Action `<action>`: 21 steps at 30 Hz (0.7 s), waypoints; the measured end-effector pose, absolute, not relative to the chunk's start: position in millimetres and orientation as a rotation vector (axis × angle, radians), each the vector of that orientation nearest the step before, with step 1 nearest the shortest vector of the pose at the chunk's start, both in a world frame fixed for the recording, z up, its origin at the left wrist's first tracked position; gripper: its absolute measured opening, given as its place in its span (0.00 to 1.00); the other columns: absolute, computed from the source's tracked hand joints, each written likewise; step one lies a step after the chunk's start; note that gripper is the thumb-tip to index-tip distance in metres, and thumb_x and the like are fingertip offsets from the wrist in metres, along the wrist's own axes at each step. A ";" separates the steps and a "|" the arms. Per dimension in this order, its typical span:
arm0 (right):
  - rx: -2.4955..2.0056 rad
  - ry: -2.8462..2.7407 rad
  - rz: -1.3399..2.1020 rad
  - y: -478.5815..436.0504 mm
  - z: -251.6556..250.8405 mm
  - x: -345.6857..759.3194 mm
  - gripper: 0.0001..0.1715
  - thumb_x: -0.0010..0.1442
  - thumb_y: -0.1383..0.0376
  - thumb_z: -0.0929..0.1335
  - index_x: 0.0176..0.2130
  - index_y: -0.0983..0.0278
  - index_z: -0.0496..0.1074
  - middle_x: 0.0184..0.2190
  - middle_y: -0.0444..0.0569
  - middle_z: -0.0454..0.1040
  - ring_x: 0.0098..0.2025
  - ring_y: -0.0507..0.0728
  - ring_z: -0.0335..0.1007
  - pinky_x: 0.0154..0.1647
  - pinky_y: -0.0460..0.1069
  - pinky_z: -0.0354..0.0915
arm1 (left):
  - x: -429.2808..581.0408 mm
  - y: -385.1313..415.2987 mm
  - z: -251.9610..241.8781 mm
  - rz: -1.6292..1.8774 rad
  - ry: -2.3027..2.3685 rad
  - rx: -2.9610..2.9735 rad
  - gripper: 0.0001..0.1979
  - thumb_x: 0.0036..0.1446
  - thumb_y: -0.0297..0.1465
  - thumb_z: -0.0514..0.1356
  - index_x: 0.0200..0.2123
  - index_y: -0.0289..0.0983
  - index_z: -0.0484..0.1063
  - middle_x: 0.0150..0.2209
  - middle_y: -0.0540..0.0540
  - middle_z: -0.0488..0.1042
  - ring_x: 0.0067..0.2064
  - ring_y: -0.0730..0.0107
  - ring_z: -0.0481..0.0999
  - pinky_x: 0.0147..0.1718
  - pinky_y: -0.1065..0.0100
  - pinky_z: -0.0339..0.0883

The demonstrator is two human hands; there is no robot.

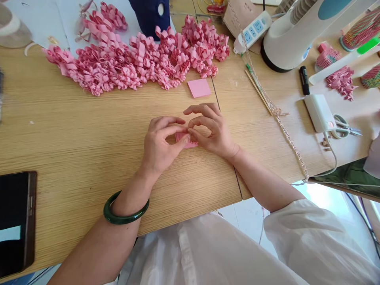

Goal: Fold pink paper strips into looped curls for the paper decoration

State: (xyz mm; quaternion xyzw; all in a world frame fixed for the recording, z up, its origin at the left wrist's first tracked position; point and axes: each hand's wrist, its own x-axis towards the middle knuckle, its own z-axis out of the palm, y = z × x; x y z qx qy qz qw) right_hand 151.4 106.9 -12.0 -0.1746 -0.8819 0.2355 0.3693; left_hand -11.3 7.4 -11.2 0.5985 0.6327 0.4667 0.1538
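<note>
My left hand and my right hand meet over the middle of the wooden table, thumbs and forefingers pinched together fingertip to fingertip. Between and under them lies a small piece of pink paper, its right edge notched, its upper part covered by my fingers. Both pinches are on this paper, though the exact spot gripped is hidden. The other fingers of my right hand are raised and curved. Beyond the hands rests a flat pink stack of paper. Farther back spreads a long heap of curled pink paper flowers.
At left lies a phone. A dark blue object stands behind the heap. To the right are a power strip, a white appliance, a black marker, a white box, scissors and a twisted cord.
</note>
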 end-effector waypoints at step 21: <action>-0.774 -1.676 1.654 79.9 -10.2 135.7 0.25 0.59 0.46 0.73 0.38 0.65 0.73 0.32 0.45 0.75 0.31 0.48 0.70 0.33 0.45 0.70 | 3.4 7.4 -13.0 1.753 1.484 1.031 0.04 0.57 0.35 0.70 0.33 0.41 0.81 0.49 0.46 0.78 0.57 0.62 0.76 0.54 0.62 0.75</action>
